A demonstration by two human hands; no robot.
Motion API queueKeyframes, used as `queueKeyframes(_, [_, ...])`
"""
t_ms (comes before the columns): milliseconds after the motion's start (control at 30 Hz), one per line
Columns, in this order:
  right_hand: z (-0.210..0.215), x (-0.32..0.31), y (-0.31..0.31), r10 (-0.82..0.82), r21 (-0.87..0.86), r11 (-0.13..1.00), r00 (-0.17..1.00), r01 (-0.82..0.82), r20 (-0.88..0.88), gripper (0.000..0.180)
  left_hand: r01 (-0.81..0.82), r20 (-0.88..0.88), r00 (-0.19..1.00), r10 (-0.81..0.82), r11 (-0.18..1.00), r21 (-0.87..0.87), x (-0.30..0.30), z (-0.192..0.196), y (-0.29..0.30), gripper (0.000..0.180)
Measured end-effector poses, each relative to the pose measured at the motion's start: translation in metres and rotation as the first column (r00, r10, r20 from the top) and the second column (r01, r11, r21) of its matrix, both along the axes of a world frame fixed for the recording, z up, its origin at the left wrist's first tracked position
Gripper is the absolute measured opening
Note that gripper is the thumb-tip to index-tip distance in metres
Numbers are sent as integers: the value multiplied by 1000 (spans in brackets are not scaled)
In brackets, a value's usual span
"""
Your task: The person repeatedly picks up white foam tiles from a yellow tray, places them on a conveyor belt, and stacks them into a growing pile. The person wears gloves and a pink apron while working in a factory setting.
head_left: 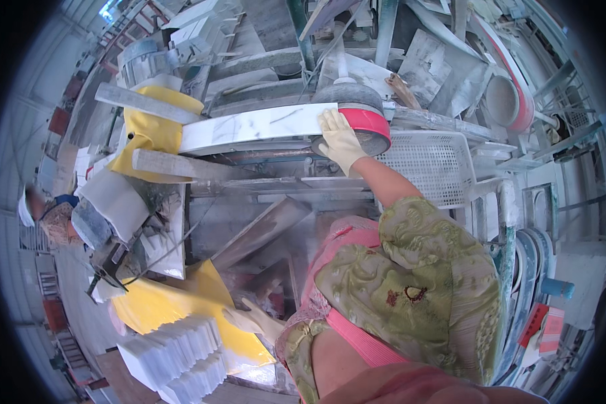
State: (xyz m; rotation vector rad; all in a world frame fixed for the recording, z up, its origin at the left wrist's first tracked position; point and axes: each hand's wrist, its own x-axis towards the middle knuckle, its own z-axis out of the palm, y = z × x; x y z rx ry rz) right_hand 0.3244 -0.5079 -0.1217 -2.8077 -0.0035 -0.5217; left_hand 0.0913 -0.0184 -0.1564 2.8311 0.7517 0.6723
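My right hand (341,140), in a cream glove, lies flat with fingers stretched on the right end of a long white strip with grey veins (256,126). That end meets a round wheel with a red rim (363,121). My left hand (252,318), also gloved, is low at the left, fingers extended over a yellow sheet (182,296). Just left of it stand rows of white slabs (175,357) on edge; I see nothing in its fingers. The strip's left end rests by a yellow-draped support (151,131).
A white perforated crate (431,165) sits right of the wheel. Stone offcuts (262,232) lie below the strip. Another red-edged wheel (508,101) is at the far right. Grey bars (148,102) lie on the yellow drape. A person in a white cap (30,205) is at the far left.
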Motion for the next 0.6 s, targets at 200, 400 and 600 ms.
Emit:
queueKeyframes(200, [3,-3,-3,1,27,1000,1000,-2,19,79,3,-125,992,-3,1000,4,-1,7,-6,64])
queueKeyframes(400, [1,-4,-2,-33,3,999,999,33,25,78,-22,-166,986,24,1000,16,1,17,-12,61])
queueKeyframes(600, [-12,-3,-9,-18,-59,998,1000,19,18,82,-51,-146,988,54,998,24,3,16,-19,69])
